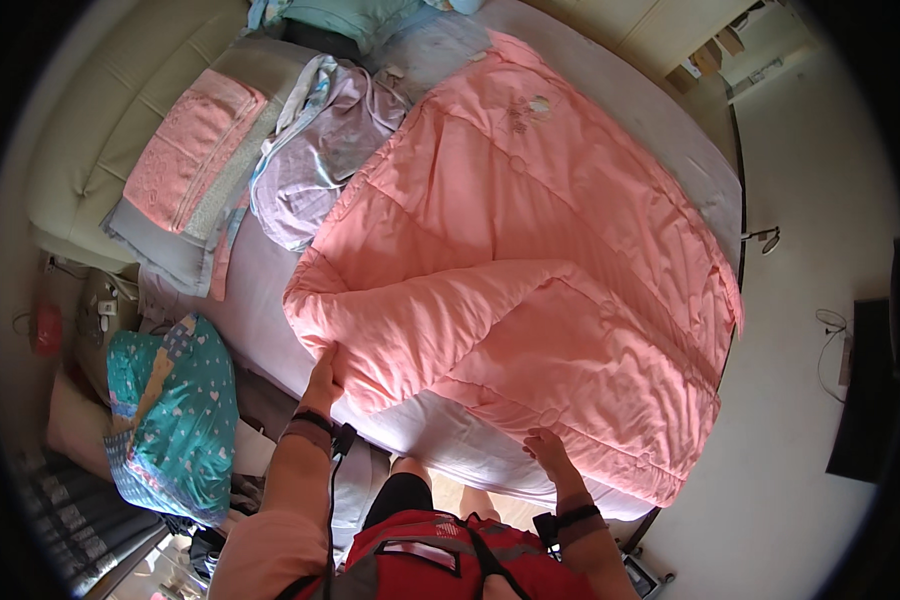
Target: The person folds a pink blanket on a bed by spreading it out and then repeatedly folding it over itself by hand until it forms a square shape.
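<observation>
Because the bare left hand (pixel 324 381) pinches its edge, the quilted pink fabric comforter (pixel 510 230), mid-frame, probably holds its fold; whether the bare right hand (pixel 552 455), lower centre, pinches it, I cannot tell.

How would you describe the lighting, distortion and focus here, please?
Head view: fisheye distortion bows the edges of the bed inside a black rim; head view: soft shadows mark folds in the pink comforter; head view: the black panel is too dark for detail; head view: the left hand and right hand show no obvious blur.
</observation>
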Action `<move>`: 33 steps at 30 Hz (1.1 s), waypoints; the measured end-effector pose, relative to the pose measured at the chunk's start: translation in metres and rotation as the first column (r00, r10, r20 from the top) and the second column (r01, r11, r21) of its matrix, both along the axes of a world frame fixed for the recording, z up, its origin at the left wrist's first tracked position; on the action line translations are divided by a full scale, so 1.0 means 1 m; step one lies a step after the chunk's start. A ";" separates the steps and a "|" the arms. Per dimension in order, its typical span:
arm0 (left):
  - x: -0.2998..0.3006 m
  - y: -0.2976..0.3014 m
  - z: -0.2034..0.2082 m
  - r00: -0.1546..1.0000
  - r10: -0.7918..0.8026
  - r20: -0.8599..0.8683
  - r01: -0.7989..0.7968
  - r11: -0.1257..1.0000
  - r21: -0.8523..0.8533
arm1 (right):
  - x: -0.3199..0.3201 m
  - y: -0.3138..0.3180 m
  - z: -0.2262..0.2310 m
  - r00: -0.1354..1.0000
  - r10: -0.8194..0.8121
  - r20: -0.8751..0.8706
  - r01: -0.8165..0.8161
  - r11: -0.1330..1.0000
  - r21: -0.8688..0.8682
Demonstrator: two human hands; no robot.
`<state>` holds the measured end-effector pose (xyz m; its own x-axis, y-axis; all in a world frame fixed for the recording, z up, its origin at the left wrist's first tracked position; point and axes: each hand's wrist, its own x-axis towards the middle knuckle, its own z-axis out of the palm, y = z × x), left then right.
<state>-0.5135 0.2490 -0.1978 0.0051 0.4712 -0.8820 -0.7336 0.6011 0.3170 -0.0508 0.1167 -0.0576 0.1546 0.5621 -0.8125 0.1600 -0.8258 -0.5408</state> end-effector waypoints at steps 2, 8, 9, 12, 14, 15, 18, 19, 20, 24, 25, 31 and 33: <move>0.022 0.012 0.042 0.995 -0.078 0.060 0.077 0.997 0.022 | 0.009 -0.010 -0.001 0.999 -0.004 0.032 0.005 1.000 -0.019; 0.009 0.045 0.121 0.912 -0.322 0.255 0.258 0.932 0.256 | 0.002 -0.013 -0.006 0.999 -0.024 0.021 0.024 1.000 -0.002; 0.010 0.062 0.135 0.912 -0.329 0.246 0.264 0.928 0.262 | 0.001 -0.012 -0.006 0.999 -0.029 0.015 0.028 1.000 0.006; 0.045 0.136 0.196 0.914 -0.404 0.042 0.363 0.858 0.364 | 0.006 -0.012 -0.003 0.997 -0.082 0.002 0.082 0.997 -0.005; 0.067 0.199 0.210 0.967 -0.253 0.007 0.209 0.814 0.541 | 0.006 -0.010 -0.003 0.997 -0.069 0.032 0.069 0.997 -0.018; 0.070 0.232 0.206 0.985 -0.164 0.058 0.089 0.761 0.643 | 0.004 -0.008 -0.005 0.997 -0.069 0.026 0.069 0.998 -0.011; 0.089 0.298 0.189 0.996 -0.050 0.075 -0.007 0.786 0.618 | 0.008 -0.012 -0.009 0.994 -0.095 0.046 0.097 0.995 -0.031; 0.094 0.304 0.186 0.994 -0.009 -0.111 0.065 0.859 0.507 | 0.008 -0.014 -0.010 0.994 -0.104 0.046 0.105 0.994 -0.035; 0.085 0.310 0.161 0.964 -0.033 -0.265 0.160 0.866 0.474 | 0.007 -0.015 -0.010 0.993 -0.112 0.045 0.114 0.993 -0.039; 0.037 0.282 0.072 0.506 0.048 -0.861 0.273 0.938 0.213 | 0.007 -0.023 -0.008 0.988 -0.152 0.024 0.153 0.988 -0.034; -0.005 0.271 0.052 0.386 0.011 -0.922 0.317 0.937 0.144 | 0.001 -0.020 -0.010 0.990 -0.142 0.013 0.142 0.989 -0.045; -0.017 0.226 0.033 0.398 -0.272 -0.876 0.486 0.873 -0.050 | 0.017 -0.044 -0.015 0.981 -0.177 0.076 0.185 0.974 -0.127; -0.022 0.233 0.036 0.383 -0.209 -0.900 0.557 0.829 0.045 | 0.016 -0.046 -0.019 0.986 -0.144 0.084 0.154 0.980 -0.127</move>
<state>-0.5351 0.4819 -0.1621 -0.3850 0.8471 -0.3662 0.2871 0.4871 0.8248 -0.0349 0.0703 -0.0764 0.2908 0.4162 -0.8616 0.0650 -0.9070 -0.4162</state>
